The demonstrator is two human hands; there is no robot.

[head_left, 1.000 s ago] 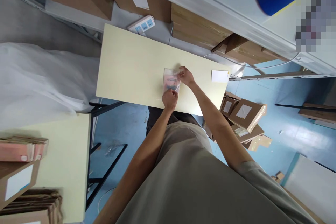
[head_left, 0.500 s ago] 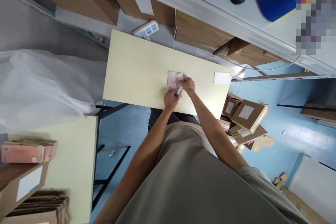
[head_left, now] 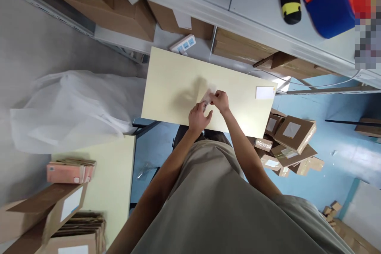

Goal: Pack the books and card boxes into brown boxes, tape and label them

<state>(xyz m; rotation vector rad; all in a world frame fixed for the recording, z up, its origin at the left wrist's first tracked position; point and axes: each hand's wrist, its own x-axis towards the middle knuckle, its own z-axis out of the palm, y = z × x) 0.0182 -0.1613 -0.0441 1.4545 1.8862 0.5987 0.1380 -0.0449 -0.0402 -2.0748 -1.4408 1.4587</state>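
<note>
While the right hand [head_left: 220, 100] pinches the translucent packet [head_left: 207, 95] (the left hand's [head_left: 199, 118] grip I cannot tell), handling looks unfinished, release not yet done.

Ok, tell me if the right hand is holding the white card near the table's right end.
No, the white card lies flat on the table, apart from the right hand.

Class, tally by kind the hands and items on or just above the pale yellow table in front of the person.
Bare hands (left hand, right hand): 2
Pinkish translucent plastic packet: 1
White rectangular card: 1
Total: 4
</note>
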